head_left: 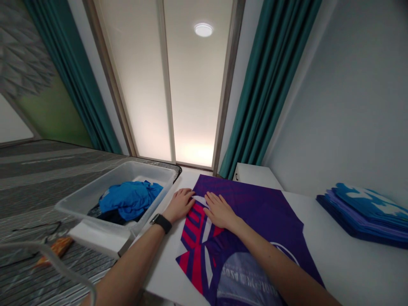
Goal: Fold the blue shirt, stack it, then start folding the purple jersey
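Observation:
A purple T-shirt (258, 208) with red and white stripes and a pale printed panel is spread out on the white table (168, 263). My left hand (180, 204), with a dark watch on its wrist, lies at the shirt's left edge, fingers stretched out on the table and the cloth's border. Flat on the striped part, a little to the right, rests my right hand (219, 210) with its fingers extended. Neither hand grips the fabric. My right forearm hides part of the shirt and its print.
To the left, a translucent plastic bin (79, 199) holds crumpled blue clothing (130, 199) and darker cloth. A stack of folded blue and purple garments (366, 212) lies on the right by the wall. A white cabinet (256, 174) stands behind the table. A pale cable (57, 259) curves across the lower left.

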The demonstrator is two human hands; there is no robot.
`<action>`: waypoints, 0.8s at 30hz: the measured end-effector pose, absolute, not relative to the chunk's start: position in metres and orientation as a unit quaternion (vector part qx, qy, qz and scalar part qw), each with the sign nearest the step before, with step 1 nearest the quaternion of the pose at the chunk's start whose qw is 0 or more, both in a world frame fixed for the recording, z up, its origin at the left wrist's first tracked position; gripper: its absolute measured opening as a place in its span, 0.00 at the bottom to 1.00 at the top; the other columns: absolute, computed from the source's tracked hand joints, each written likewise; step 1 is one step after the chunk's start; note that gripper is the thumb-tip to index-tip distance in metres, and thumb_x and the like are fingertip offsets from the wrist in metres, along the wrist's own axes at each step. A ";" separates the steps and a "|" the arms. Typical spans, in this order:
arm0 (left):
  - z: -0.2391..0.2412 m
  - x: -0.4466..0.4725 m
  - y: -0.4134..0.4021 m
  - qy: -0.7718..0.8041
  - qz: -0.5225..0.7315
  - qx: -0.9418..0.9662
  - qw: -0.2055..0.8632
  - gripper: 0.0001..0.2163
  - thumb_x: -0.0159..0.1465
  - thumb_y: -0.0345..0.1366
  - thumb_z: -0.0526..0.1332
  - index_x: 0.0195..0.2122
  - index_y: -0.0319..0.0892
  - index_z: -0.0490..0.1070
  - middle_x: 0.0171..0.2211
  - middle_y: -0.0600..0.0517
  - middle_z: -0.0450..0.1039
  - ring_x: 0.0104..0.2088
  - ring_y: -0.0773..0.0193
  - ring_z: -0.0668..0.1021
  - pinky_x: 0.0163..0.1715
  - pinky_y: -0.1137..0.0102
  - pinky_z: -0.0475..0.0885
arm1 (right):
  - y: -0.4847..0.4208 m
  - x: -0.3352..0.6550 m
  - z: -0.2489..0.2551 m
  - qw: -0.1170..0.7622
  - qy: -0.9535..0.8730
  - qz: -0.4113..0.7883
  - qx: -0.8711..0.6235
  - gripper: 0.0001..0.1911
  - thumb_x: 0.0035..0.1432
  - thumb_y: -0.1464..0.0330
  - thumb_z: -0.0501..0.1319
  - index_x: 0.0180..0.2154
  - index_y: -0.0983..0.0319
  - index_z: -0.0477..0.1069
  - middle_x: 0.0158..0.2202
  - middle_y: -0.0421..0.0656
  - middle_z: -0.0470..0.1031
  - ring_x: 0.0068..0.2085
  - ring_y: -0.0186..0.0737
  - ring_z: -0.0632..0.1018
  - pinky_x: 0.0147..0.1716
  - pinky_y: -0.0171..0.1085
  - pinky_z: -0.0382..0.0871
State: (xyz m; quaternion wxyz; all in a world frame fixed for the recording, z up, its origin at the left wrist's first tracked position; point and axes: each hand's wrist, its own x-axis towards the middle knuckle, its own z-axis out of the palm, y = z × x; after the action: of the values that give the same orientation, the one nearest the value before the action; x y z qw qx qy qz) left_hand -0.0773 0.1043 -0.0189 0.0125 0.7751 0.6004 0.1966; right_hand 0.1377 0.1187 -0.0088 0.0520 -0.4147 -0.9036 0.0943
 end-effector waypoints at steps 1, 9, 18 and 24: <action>-0.018 -0.078 0.103 0.604 0.190 0.774 0.014 0.17 0.69 0.40 0.50 0.55 0.44 0.69 0.56 0.45 0.68 0.57 0.54 0.68 0.57 0.57 0.61 | 0.119 0.138 -0.011 0.049 -0.903 0.095 -0.417 0.34 0.68 0.55 0.40 0.68 0.66 0.47 0.70 0.49 0.44 0.69 0.45 0.47 0.66 0.52 0.40; -0.010 -0.077 0.095 0.620 0.150 0.770 0.000 0.18 0.69 0.39 0.49 0.56 0.42 0.67 0.57 0.45 0.69 0.57 0.54 0.68 0.57 0.58 0.62 | 0.115 0.139 -0.013 0.041 -0.893 0.110 -0.435 0.38 0.66 0.49 0.39 0.68 0.66 0.44 0.71 0.47 0.41 0.70 0.43 0.43 0.66 0.52 0.35; -0.007 -0.070 0.094 0.603 0.187 0.774 -0.033 0.19 0.69 0.39 0.49 0.59 0.41 0.64 0.58 0.44 0.68 0.58 0.54 0.68 0.58 0.57 0.61 | 0.111 0.171 -0.003 0.061 -0.886 0.105 -0.447 0.36 0.67 0.51 0.37 0.69 0.64 0.43 0.70 0.46 0.41 0.70 0.42 0.44 0.67 0.50 0.36; -0.001 -0.027 0.081 0.490 0.180 0.853 -0.020 0.22 0.70 0.43 0.49 0.63 0.43 0.61 0.63 0.45 0.62 0.62 0.55 0.64 0.62 0.57 0.58 | 0.093 0.239 0.007 0.038 -0.867 0.080 -0.490 0.32 0.68 0.57 0.38 0.68 0.65 0.47 0.70 0.47 0.45 0.69 0.42 0.48 0.67 0.50 0.41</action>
State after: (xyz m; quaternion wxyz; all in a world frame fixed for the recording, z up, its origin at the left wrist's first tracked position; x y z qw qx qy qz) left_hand -0.0273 0.0809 -0.0010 -0.0200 0.8527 0.4900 0.1801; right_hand 0.2387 0.0930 0.0068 0.0383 -0.4895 -0.8674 0.0804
